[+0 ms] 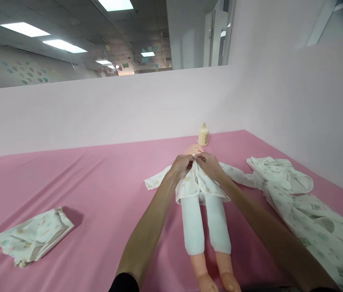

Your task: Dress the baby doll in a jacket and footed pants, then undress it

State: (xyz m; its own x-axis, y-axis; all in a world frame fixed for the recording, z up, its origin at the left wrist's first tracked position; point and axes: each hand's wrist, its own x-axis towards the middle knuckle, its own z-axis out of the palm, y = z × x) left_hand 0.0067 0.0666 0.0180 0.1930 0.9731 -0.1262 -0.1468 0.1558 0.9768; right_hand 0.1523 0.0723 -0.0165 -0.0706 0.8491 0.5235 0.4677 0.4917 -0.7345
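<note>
The doll point(192, 225) is laid on its back on the pink-covered surface point(104, 178), right of centre, feet near. The white printed jacket point(188, 186) is pinched at the neck by the fingertips of the left hand point(182, 165) and right hand point(209, 164). A folded cloth point(34, 235) is noted left; a bottle point(203, 136), far.

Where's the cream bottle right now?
In the head view, the cream bottle stands right of centre near the pink surface's far edge, just beyond the doll's head, before the white wall.
</note>
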